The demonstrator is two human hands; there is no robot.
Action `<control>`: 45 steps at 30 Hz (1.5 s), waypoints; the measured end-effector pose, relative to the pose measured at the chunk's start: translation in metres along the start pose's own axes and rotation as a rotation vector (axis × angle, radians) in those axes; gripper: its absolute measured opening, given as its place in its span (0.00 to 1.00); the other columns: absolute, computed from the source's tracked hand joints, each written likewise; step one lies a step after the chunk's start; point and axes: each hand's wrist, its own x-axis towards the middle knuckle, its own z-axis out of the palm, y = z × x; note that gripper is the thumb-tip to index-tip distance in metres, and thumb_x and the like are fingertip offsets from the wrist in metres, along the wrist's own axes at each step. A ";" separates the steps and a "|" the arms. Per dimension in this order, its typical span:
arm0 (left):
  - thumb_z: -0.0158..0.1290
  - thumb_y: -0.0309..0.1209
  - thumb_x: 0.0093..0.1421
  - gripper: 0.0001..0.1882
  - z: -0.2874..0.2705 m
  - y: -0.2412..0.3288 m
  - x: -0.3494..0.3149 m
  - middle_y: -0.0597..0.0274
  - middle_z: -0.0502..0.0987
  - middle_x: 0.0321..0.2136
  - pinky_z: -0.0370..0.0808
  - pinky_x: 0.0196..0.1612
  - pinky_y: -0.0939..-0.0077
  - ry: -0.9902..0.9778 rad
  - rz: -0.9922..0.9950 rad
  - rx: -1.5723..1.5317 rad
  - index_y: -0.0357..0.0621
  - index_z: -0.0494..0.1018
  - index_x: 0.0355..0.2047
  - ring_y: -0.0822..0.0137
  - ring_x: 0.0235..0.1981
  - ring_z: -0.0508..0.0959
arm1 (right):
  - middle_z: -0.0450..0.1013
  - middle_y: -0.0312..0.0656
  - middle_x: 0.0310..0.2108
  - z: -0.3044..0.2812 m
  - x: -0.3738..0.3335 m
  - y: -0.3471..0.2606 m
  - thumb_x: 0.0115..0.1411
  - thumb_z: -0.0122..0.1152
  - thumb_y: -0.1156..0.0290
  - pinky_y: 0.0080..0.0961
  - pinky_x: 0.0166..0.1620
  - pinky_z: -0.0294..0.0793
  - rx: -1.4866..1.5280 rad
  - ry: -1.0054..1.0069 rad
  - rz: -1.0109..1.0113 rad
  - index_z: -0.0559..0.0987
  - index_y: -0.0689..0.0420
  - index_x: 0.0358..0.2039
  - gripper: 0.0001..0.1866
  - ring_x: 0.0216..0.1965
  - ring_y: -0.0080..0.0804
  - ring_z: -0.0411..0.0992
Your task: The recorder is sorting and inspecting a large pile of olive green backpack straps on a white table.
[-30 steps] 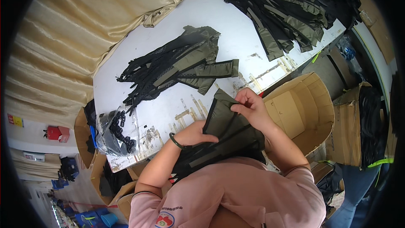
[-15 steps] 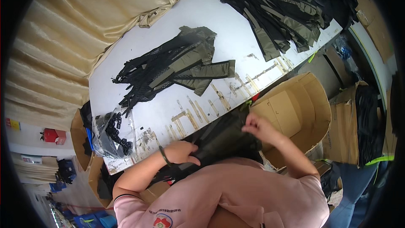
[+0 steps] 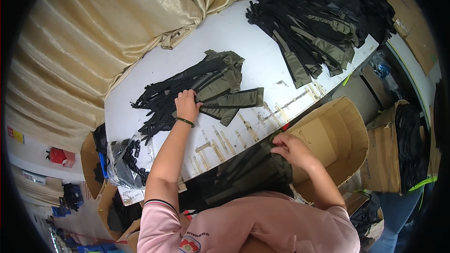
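My left hand (image 3: 187, 105) rests on a pile of olive and black mesh fabric strips (image 3: 218, 82) on the white table. Its fingers lie over the strips and its thumb stands apart from them. At the table's front edge, my right hand (image 3: 293, 149) has thumb and fingertips brought together by the edge of a dark olive fabric piece (image 3: 258, 171). What lies in that pinch is too small to make out. The dark fabric spreads over my lap, partly under the table edge.
A larger heap of black and olive pieces (image 3: 323, 28) covers the far right of the table (image 3: 262, 72). An open cardboard box (image 3: 347, 136) stands beside my right arm. Black plastic buckles in a clear bag (image 3: 124, 164) sit at the left corner. A gold curtain (image 3: 108, 33) hangs behind.
My left hand has left the dark fabric on my lap and reached forward onto the strip pile. My right hand stays near the table edge. The view has shifted slightly.
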 end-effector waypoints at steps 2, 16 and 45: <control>0.65 0.29 0.42 0.16 -0.006 0.004 -0.006 0.58 0.71 0.31 0.66 0.37 0.61 0.023 0.035 -0.066 0.44 0.70 0.30 0.53 0.38 0.70 | 0.74 0.45 0.32 0.007 0.011 0.002 0.56 0.65 0.66 0.28 0.37 0.73 0.171 -0.014 0.019 0.74 0.59 0.40 0.15 0.33 0.38 0.74; 0.57 0.24 0.42 0.12 -0.056 0.070 -0.154 0.55 0.68 0.23 0.66 0.35 0.59 -0.185 -0.015 -0.475 0.42 0.65 0.24 0.50 0.31 0.70 | 0.70 0.44 0.36 0.071 0.075 -0.003 0.54 0.66 0.63 0.32 0.35 0.71 0.020 0.329 0.041 0.66 0.54 0.52 0.28 0.32 0.36 0.73; 0.59 0.25 0.55 0.08 -0.018 0.123 -0.108 0.73 0.70 0.20 0.64 0.26 0.87 -0.402 -0.319 -1.308 0.41 0.70 0.28 0.83 0.22 0.66 | 0.74 0.50 0.27 0.076 0.061 -0.023 0.58 0.56 0.71 0.43 0.33 0.71 -0.073 0.207 -0.152 0.70 0.52 0.47 0.16 0.31 0.52 0.73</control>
